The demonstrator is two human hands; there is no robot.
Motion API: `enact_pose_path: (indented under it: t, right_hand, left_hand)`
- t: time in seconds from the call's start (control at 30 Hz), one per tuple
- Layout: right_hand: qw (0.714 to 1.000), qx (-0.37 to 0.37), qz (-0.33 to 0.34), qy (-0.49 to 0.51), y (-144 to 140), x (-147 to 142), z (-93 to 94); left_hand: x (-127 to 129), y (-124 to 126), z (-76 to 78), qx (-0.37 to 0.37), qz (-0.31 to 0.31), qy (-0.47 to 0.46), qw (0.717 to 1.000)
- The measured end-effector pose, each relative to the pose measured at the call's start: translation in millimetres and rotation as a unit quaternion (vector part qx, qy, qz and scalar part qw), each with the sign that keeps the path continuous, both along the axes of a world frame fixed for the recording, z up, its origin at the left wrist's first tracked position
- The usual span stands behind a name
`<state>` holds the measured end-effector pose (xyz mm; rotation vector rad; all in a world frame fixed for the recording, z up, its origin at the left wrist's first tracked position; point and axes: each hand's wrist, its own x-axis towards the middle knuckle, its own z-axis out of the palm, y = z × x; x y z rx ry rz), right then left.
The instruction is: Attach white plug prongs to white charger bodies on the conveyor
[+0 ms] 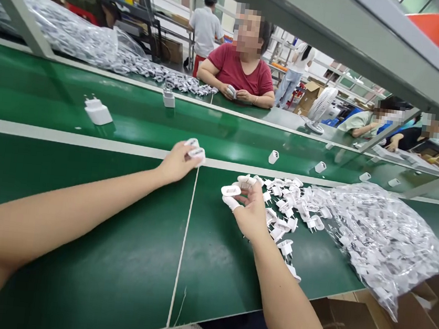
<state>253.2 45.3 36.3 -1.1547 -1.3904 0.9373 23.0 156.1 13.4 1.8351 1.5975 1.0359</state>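
Note:
My left hand (175, 163) reaches over the white strip along the conveyor's near edge. Its fingers are closed on a white charger housing (197, 154). Nearer to me, my right hand (253, 210) pinches a white plug cover (231, 190) with an oval face between thumb and fingers. White finger cots cover the right thumb and fingertips. Just beyond and beside that hand lies a loose heap of white two-pin plug covers (284, 206), partly hidden by the hand and forearm.
On the green conveyor (137, 118) stand a charger with pins up (98, 112) and several white housings (273, 157). A clear bag of plug covers (385, 241) lies at right above a cardboard box (355, 328). Across the line, a person in red (240, 69) handles white parts.

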Motion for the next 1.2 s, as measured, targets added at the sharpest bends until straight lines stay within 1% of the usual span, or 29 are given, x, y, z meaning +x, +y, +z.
enact_pose_path:
  t: [0.07, 0.1, 0.17, 0.2, 0.27, 0.33, 0.43, 0.47, 0.53, 0.63, 0.7, 0.73, 0.8, 0.9, 1.0, 1.07, 1.2]
  right_hand:
    - [0.999, -0.013, 0.009, 0.038, -2, -1, 3.9]
    - [0.998, -0.022, 0.022, 0.051, -3, -1, 5.4]
    - [0.996, -0.038, 0.055, 0.06, -5, -3, 7.6]
    - [0.995, -0.042, 0.07, 0.056, -6, -4, 8.4]
    - [0.994, -0.045, 0.089, 0.038, -8, -6, 9.4]
    - [0.994, -0.043, 0.102, 0.024, -9, -7, 9.9]
    - [0.991, -0.028, 0.131, 0.005, -11, -7, 11.4]
    - [0.99, -0.018, 0.14, -0.006, -12, -6, 12.5]
    - [0.989, 0.002, 0.146, -0.032, -15, -6, 15.8]
    - [0.99, 0.021, 0.132, -0.048, -22, -6, 22.5]
    - [0.988, 0.031, 0.133, -0.068, -28, -7, 27.0]
    - [0.985, 0.044, 0.139, -0.095, -31, -8, 28.8]
    - [0.969, 0.086, 0.153, -0.176, -36, -8, 31.3]
    - [0.933, 0.149, 0.175, -0.279, -41, -10, 31.0]
    - [0.904, 0.181, 0.193, -0.335, -42, -13, 26.9]
    - [0.89, 0.199, 0.193, -0.363, -42, -17, 23.6]
    - [0.87, 0.22, 0.181, -0.403, -41, -23, 19.0]
  left_hand:
    - [0, -42, -3.8, 0.011, -0.097, 0.006, 0.995]
    - [0, -61, -5.6, 0.025, -0.16, 0.012, 0.987]
    - [-1, -92, -8.2, 0.032, -0.235, 0.028, 0.971]
    - [-2, -102, -9.1, 0.027, -0.255, 0.035, 0.966]
    - [-3, -116, -10.1, 0.013, -0.254, 0.043, 0.966]
    - [-3, -128, -10.3, 0.021, -0.219, 0.056, 0.974]
    - [1, -150, -8.6, 0.094, -0.143, 0.065, 0.983]
    - [3, -158, -7.7, 0.115, -0.135, 0.057, 0.982]
    - [8, -170, -6.8, 0.126, -0.152, 0.027, 0.98]
    - [12, -175, -9.3, 0.068, -0.203, -0.006, 0.977]
    - [12, -170, -13.1, 0.03, -0.212, -0.025, 0.977]
    - [11, -167, -15.1, 0.015, -0.21, -0.035, 0.977]
    - [8, -162, -18.0, -0.01, -0.202, -0.051, 0.978]
    - [5, -158, -19.2, -0.019, -0.198, -0.06, 0.978]
    - [5, -158, -19.0, -0.001, -0.203, -0.071, 0.977]
    - [5, -157, -18.9, 0.004, -0.208, -0.081, 0.975]
    - [4, -156, -17.7, -0.012, -0.21, -0.086, 0.974]
